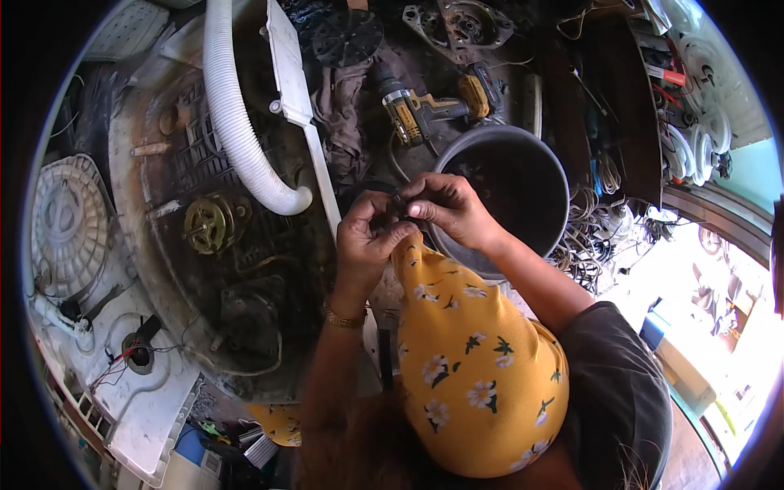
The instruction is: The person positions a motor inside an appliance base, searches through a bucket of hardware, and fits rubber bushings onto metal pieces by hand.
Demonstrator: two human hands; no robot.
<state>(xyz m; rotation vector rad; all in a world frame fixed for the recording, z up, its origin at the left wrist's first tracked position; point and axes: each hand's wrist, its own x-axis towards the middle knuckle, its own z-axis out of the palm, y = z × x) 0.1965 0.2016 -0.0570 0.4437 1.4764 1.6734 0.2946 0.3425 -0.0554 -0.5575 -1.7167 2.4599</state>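
My left hand (365, 241) and my right hand (454, 211) meet in the middle of the head view, fingertips pinched together. Between them is a small dark part (398, 206), mostly hidden by the fingers, and its kind does not show. Both hands have dark smudges. Just below the fingertips spreads yellow cloth with white flowers (478, 359), its upper end close to my left thumb. A large dark grey tub (558, 196) stands behind and to the right of my right hand.
A yellow-and-black cordless drill (416, 110) lies beyond the hands. To the left are a white corrugated hose (237, 122), a copper-wound motor (211, 223) and a white round-ribbed panel (69, 220). Coiled wires (584, 253) lie right of the tub. A metal housing (461, 28) sits at the back.
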